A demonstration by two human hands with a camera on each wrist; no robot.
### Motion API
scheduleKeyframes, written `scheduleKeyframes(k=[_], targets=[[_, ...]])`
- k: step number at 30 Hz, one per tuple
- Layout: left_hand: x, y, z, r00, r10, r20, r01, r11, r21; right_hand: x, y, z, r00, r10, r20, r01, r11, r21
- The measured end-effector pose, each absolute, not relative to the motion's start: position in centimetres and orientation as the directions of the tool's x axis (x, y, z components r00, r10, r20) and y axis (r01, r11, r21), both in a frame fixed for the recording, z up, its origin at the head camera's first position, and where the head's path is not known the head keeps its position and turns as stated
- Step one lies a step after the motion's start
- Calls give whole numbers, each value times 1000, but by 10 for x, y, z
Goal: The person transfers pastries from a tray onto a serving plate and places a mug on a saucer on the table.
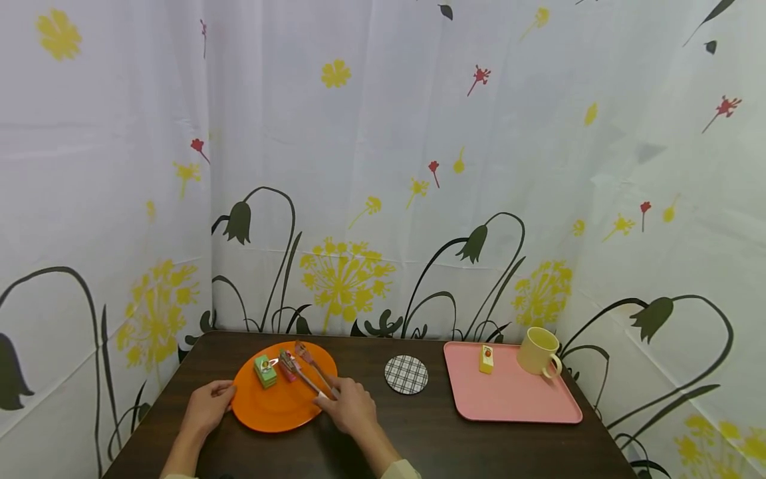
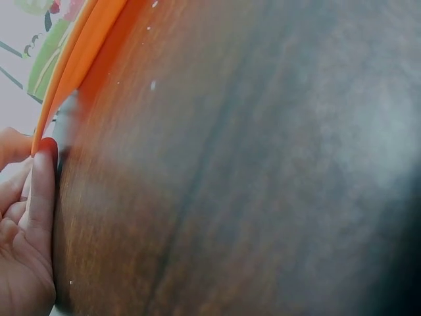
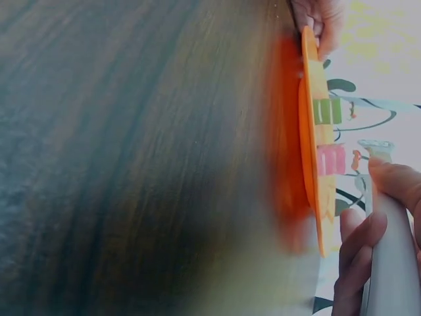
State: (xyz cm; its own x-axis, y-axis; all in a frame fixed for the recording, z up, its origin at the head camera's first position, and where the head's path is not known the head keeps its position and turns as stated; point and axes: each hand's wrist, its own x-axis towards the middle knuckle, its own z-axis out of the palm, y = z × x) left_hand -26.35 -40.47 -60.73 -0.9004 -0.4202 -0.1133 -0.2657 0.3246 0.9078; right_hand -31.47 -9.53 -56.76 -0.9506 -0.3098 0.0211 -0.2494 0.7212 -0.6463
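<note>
My left hand (image 1: 206, 406) pinches the left rim of an orange plate (image 1: 275, 409), thumb above and fingers below, as the left wrist view shows. On the plate sit a green toy cake slice (image 1: 265, 372) and, to its right, a pink toy cake slice (image 3: 331, 159). The right hand (image 1: 353, 407) holds a pair of tongs (image 1: 311, 380) over the plate's right side. In the head view the tongs' arms stand apart, their tips close to the pink slice and partly covering it. Whether they touch it I cannot tell.
A round checked coaster (image 1: 406, 374) lies right of the plate. Farther right is a pink tray (image 1: 514, 404) bearing a yellow toy cake slice (image 1: 486, 359) and a yellow mug (image 1: 536, 351). A flower-printed curtain (image 1: 383, 199) hangs behind the dark wooden table (image 1: 443, 446).
</note>
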Motion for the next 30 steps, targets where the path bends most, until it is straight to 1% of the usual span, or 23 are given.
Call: scheduleKeyframes(k=[5,9,13,18,23,30], targets=[[-266,-403,-607,-905,-412,-104,-256,333,908,-312,-84,-566,-950,-309,45,-247,657,-712],[-270,-403,-606,-901,-420,-105,-262,337,904,-309,-75,-561,-953,-300,52,-239,632,-737],[-272,-403,-607,-895,-431,-117,-278,333,901,-307,-68,-555,-950,-306,56,-242,614,-751],[-274,-401,-607,-895,-430,-123,-284,334,899,-304,-59,-551,-947,-309,91,-267,596,-757],[-274,-401,-607,-897,-422,-128,-287,338,896,-301,-48,-549,-952,-287,109,-265,590,-763],[-270,-406,-608,-903,-411,-126,-279,337,899,-299,-31,-546,-949,-276,150,-281,531,-800]])
